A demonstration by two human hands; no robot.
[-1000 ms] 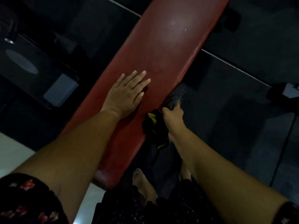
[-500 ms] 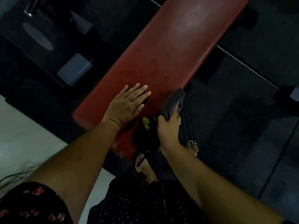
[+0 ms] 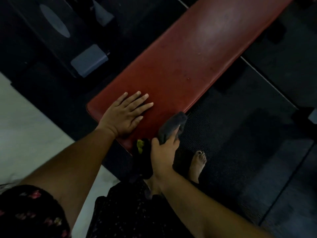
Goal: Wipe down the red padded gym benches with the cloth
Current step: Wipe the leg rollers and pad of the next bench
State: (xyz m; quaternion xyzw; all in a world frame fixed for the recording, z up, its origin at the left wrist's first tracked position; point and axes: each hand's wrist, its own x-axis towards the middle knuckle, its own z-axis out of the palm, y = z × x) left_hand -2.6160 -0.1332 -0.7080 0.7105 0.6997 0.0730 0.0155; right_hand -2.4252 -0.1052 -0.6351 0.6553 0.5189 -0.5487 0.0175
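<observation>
My left hand point(image 3: 123, 115) lies flat on the red bench point(image 3: 188, 57); my right hand point(image 3: 163, 152) grips the grey cloth point(image 3: 172, 126).

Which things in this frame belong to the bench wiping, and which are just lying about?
In the job:
bench
cloth, gripped by the right hand at the bench's edge
left hand, flat on the bench

Lying about:
dark equipment, upper left
rubber mat
pale floor

Red bench point(image 3: 180, 66), left hand point(image 3: 123, 115) flat on it
</observation>
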